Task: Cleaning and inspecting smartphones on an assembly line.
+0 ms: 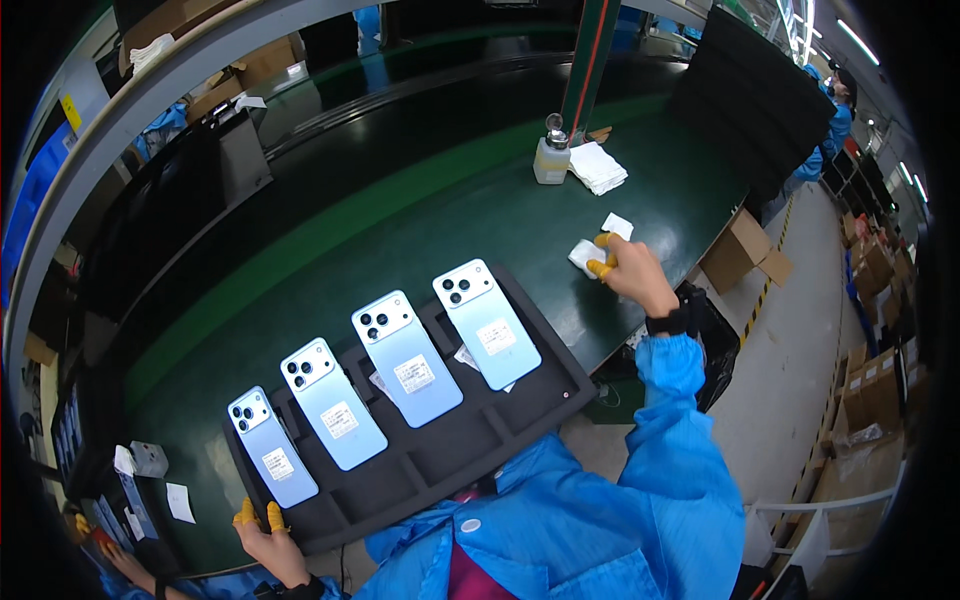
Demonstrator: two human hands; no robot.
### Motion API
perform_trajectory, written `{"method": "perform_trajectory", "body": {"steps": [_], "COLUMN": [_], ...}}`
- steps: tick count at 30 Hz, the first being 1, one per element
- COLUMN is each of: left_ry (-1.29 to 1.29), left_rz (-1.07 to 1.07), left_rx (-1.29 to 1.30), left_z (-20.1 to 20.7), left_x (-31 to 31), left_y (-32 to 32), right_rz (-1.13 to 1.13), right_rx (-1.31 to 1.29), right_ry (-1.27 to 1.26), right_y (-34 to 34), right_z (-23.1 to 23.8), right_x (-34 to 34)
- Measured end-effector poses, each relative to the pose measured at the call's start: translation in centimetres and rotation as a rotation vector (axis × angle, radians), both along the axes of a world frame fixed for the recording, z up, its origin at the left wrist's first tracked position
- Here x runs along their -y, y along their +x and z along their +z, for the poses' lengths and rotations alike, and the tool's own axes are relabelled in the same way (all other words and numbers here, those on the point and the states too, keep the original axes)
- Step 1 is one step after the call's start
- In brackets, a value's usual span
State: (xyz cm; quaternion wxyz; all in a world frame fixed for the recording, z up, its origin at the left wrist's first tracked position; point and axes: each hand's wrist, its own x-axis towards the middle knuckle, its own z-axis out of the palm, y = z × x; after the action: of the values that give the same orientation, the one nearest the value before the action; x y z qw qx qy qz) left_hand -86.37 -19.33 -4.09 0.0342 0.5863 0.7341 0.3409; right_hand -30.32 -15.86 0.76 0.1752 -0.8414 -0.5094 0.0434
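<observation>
Pinches white cloth [582, 257] at green counter [660, 190] with right hand [638, 275]; grasps black tray [520, 428], bearing four blue phones [398, 347], by near-left corner with left hand [274, 550]

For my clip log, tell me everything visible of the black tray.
The black tray looks like matte foam: a shallow rectangle with raised edges and dividers forming compartments, and a small light spot near its right end. It lies open side up at the near edge of the green table, slanting upward to the right in the picture. Four blue phones rest on it in a row, camera sides up, pale slips showing beside some. The left hand is at its lower left corner; grip unclear.
</observation>
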Motion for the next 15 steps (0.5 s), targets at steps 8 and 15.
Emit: {"method": "perform_trajectory", "body": {"steps": [8, 15], "left_ry": [-0.135, -0.095], "left_rz": [-0.018, -0.049], "left_rx": [-0.043, 0.07], "left_z": [0.1, 2.5], "left_x": [-0.4, -1.0], "left_y": [-1.3, -0.8], "right_rz": [0.179, 0.32], "right_rx": [0.179, 0.286], "right_ry": [0.271, 0.227], "right_y": [1.1, 0.9], "right_z": [-1.4, -3.8], "right_x": [1.5, -0.2]}}
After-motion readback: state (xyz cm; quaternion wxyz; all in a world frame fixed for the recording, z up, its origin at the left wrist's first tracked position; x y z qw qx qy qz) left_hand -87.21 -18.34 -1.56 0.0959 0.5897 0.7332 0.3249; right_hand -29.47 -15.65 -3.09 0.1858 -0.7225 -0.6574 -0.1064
